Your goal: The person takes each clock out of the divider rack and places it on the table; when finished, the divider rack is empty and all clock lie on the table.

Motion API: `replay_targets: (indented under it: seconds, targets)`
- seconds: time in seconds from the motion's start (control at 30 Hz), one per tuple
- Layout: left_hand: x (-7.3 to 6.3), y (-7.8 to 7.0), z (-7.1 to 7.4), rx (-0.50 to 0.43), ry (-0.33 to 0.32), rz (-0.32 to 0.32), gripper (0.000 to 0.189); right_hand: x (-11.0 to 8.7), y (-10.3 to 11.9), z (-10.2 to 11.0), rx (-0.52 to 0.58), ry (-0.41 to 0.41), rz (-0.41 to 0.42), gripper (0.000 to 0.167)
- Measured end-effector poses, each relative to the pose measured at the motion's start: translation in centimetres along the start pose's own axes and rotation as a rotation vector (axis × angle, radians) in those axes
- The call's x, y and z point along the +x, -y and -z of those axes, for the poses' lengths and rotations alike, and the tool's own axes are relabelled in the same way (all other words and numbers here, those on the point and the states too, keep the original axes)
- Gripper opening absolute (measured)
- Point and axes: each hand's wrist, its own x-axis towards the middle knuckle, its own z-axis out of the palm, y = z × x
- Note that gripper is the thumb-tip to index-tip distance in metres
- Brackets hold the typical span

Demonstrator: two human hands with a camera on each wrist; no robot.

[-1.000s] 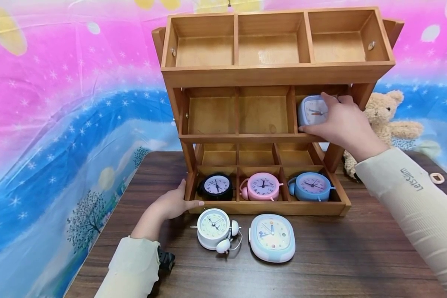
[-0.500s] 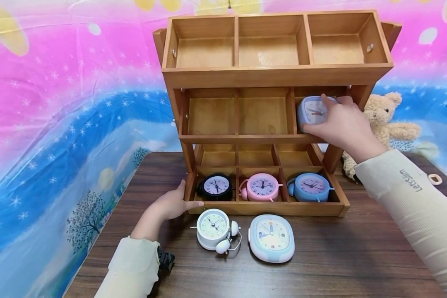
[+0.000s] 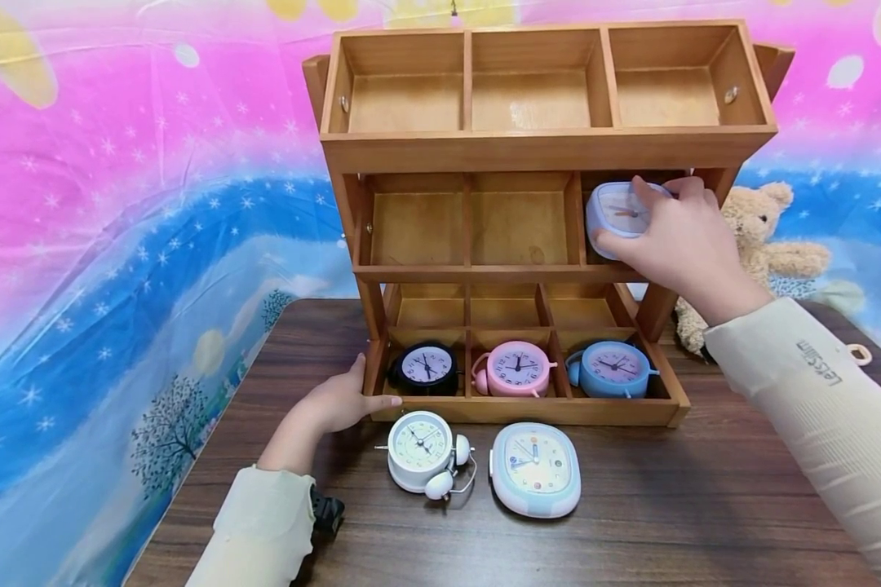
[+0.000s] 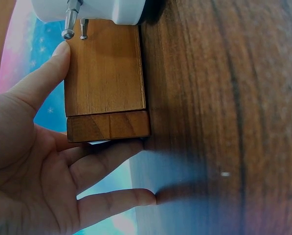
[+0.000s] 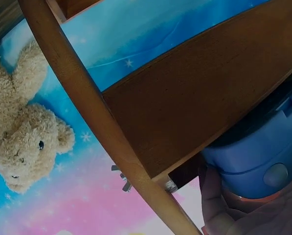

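Observation:
In the head view, my right hand [image 3: 690, 240] grips a light blue, rounded-square alarm clock [image 3: 604, 230] in the right compartment of the wooden rack's [image 3: 546, 148] middle tier. Its face tilts upward. The right wrist view shows the blue clock casing [image 5: 263, 156] against my fingers, beside the tier's end panel. My left hand [image 3: 336, 403] rests at the bottom tier's left corner, thumb on the front edge. Its fingers look fairly straight along the tier's end in the left wrist view. Nearest to it lies a white twin-bell alarm clock [image 3: 420, 447].
A white and pale blue alarm clock [image 3: 536, 470] lies on the table [image 3: 631, 522]. Black [image 3: 426, 368], pink [image 3: 518, 368] and blue [image 3: 615, 368] clocks occupy the bottom tier's front compartments. A teddy bear [image 3: 752, 228] sits behind the rack at right.
The light blue clock in my right hand has tipped back, its face turning more upward, and my right hand has shifted slightly with it. My left hand has stayed in place.

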Motion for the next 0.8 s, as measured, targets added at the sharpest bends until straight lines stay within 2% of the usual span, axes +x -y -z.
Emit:
replay_targets:
  seconds: [0.27, 0.57, 0.8]
  targets:
    - [0.1, 0.1, -0.1, 0.004, 0.001, 0.005, 0.106, -0.9, -0.1, 0.4, 0.04, -0.02, 0.019, 0.094]
    - [0.2, 0.2, -0.1, 0.003, 0.003, 0.017, 0.106, -2.9, -0.3, 0.8, 0.093, -0.045, -0.004, 0.107]
    - [0.1, 0.2, -0.2, 0.008, 0.005, 0.023, 0.106, -4.7, -0.3, 0.9, 0.112, -0.077, 0.032, 0.106]
